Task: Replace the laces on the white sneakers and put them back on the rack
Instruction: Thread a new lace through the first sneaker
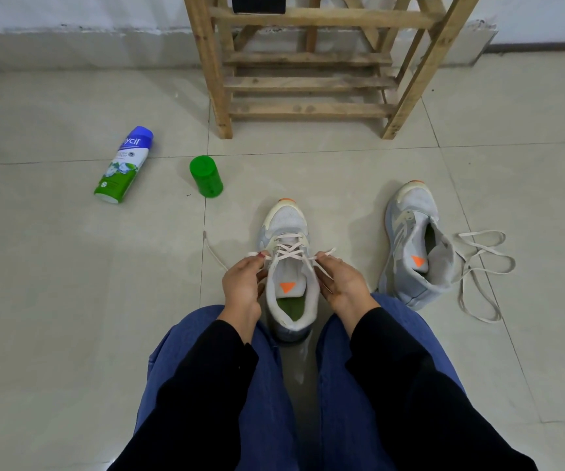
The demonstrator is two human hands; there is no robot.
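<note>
Sneaker being laced (289,266): centre of the frame, upright on the tiled floor (70,283) between the person's knees; long axis runs up the frame, toe toward the wooden rack (308,83).
Lace (289,251): crossed through the front eyelets, one end trailing out to the left.
Left hand (242,287): pinched on the lace's left end.
Right hand (340,283): pinched on the right end.
Second sneaker (413,243): right of centre, unlaced, toe up-frame, tipped slightly.
Loose lace (485,266): lower right, tangled beside it.
Spray can (123,164): upper left, lying down.
Green cap (206,176): near the can.
</note>
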